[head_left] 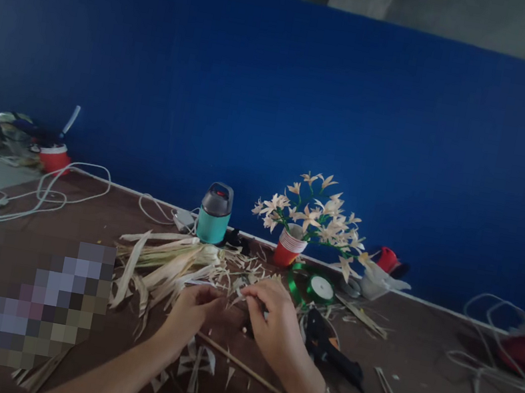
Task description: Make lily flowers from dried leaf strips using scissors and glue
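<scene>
My right hand (274, 317), with a bracelet at the wrist, pinches a small pale husk piece (238, 298) between thumb and forefinger. Close by on the left, my left hand (191, 311) has its fingertips closed together; what they hold, if anything, is too small to make out. A pile of dried corn husks (179, 263) lies just beyond the left hand. Below both hands are a thin stick (245, 365) and cut husk scraps (197, 364). Beside my right wrist rests a black glue gun (333, 355), and past the hand is a green ribbon spool (321, 287).
Husk flowers (309, 218) stand in stacked red cups (286, 253) by the blue wall (357, 118). A teal jug (213, 225) stands left of them. White cables (46, 199) loop at the left, and another cable (480, 370) at the right. One patch at left is pixelated.
</scene>
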Motion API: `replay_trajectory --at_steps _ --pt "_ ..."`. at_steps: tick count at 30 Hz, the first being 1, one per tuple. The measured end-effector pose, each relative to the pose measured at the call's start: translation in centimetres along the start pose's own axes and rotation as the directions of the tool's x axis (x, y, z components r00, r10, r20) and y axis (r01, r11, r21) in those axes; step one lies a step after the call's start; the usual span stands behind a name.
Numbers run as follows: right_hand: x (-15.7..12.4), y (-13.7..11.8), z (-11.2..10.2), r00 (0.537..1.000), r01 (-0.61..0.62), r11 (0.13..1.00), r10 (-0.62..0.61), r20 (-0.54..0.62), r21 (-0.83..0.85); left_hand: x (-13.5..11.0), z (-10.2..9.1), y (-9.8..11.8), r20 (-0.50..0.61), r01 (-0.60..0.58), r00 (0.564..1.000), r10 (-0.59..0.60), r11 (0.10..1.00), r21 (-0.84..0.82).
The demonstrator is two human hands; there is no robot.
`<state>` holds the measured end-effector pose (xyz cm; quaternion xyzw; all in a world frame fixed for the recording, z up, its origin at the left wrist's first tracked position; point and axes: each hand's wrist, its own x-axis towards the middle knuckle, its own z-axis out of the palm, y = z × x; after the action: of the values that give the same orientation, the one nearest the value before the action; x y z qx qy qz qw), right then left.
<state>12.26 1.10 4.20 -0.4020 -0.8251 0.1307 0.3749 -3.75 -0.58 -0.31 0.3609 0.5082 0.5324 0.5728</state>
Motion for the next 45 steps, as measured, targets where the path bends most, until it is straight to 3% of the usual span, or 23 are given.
replay_trajectory --at_steps 8,20,27,45 --pt "-0.19 0.08 0.60 0.997 -0.010 0.994 0.003 -0.073 -0.108 -0.25 0.17 0.23 0.030 0.056 0.998 -0.055 0.998 -0.021" --pt "-0.08 -0.08 -0.01 0.999 -0.011 0.992 0.007 -0.033 -0.124 -0.60 0.31 0.59 0.028 0.049 0.998 -0.049 0.999 0.000" --pt "-0.10 -0.38 -0.07 1.000 -0.007 0.988 0.006 -0.011 -0.152 -0.69 0.30 0.65 0.107 0.046 0.993 -0.042 0.999 -0.028" --pt "-0.06 -0.69 -0.26 1.000 0.015 0.988 -0.018 -0.015 -0.156 -0.66 0.27 0.50 0.097 -0.005 0.995 0.005 1.000 0.008"
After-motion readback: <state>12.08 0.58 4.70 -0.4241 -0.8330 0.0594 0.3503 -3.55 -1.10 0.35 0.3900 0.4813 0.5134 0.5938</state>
